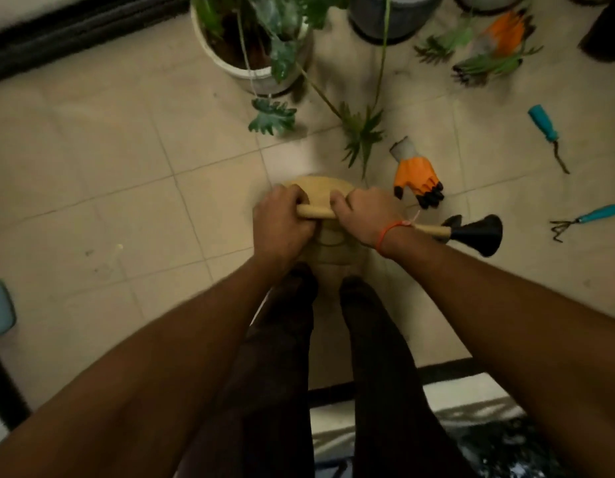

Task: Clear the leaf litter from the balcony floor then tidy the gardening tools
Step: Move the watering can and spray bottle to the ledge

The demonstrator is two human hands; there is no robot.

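Head view: both hands gripping one wooden handle [314,212] above a tan round thing [320,191], too blurred to name. Left hand [282,222] clenched around the handle's end, right hand [366,215] wrapped around its middle, fingers curled over. Beyond the right wrist, black trowel blade [478,234] on the same handle. Just past the right fingers, orange glove [414,177] on the tiled floor [109,150]. Farther right, two teal-handled tools [544,125]. Farther ahead, fallen green leaves [363,132], white plant pot [230,60], second orange glove [502,32].
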